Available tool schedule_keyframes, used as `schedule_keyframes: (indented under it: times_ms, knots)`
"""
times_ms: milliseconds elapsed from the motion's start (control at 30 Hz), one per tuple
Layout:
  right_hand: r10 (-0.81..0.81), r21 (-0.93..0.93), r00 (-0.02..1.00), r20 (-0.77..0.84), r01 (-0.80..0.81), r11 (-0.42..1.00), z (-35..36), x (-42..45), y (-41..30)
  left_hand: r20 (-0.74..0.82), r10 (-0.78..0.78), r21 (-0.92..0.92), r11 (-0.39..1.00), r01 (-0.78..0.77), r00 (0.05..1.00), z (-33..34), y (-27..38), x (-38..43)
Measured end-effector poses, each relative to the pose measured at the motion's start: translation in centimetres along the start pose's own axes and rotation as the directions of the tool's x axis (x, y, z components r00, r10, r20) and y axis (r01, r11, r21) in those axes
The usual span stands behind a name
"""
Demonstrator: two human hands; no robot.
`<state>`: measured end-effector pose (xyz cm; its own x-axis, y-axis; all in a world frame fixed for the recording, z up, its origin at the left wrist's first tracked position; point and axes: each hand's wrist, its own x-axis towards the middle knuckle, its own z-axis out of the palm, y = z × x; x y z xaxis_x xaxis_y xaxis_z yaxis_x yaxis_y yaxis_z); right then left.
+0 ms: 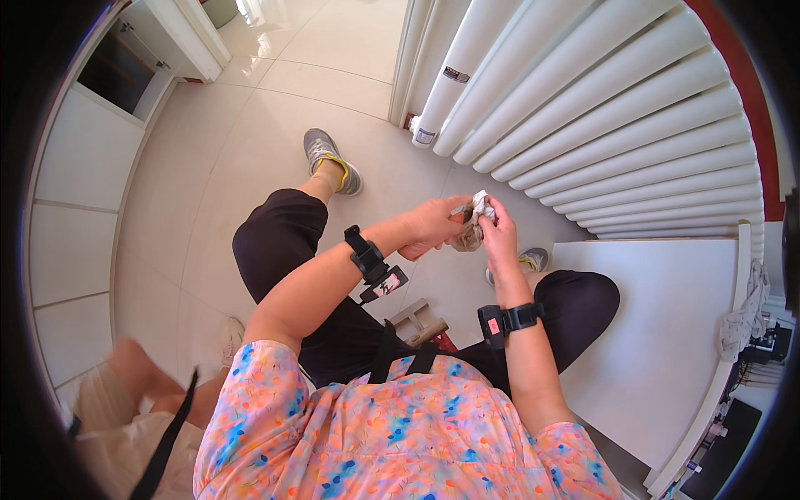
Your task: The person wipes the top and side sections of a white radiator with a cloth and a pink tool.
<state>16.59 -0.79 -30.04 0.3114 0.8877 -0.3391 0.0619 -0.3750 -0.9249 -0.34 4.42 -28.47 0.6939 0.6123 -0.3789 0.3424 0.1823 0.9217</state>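
Observation:
My left hand (431, 225) is closed around a small tool (462, 214) with an orange part and a dark part; its kind is unclear, and my fingers hide most of it. A crumpled white cloth or paper (480, 209), brownish on its lower part, lies against the tool. My right hand (500, 231) pinches it between thumb and fingers. The two hands are close together above the floor between my knees. Below them, near my lap, a metal frame-like object (412, 315) and a piece with a wooden handle (430, 332) are partly hidden.
A white tubular radiator (562, 119) fills the upper right. A white panel or tabletop (650, 337) stands right of my knee. White cabinets (81, 200), one with its door open, line the left. Another person's blurred arm (140, 375) and shoe (232, 337) are at lower left.

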Motion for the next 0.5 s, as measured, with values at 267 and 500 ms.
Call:
schedule_keyframes:
  times_ms: [267,500]
  knots:
    - [-0.132,-0.086,0.990,0.059,0.136,0.987,-0.1,0.5,1.0,-0.190,-0.020,-0.053,0.999,0.010,0.982,0.2,-0.7,0.6]
    - [-0.498,-0.403,0.866,-0.040,0.442,0.801,-0.6,1.1,1.9,-0.215,0.042,-0.104,0.992,-0.066,0.976,0.1,-0.5,0.7]
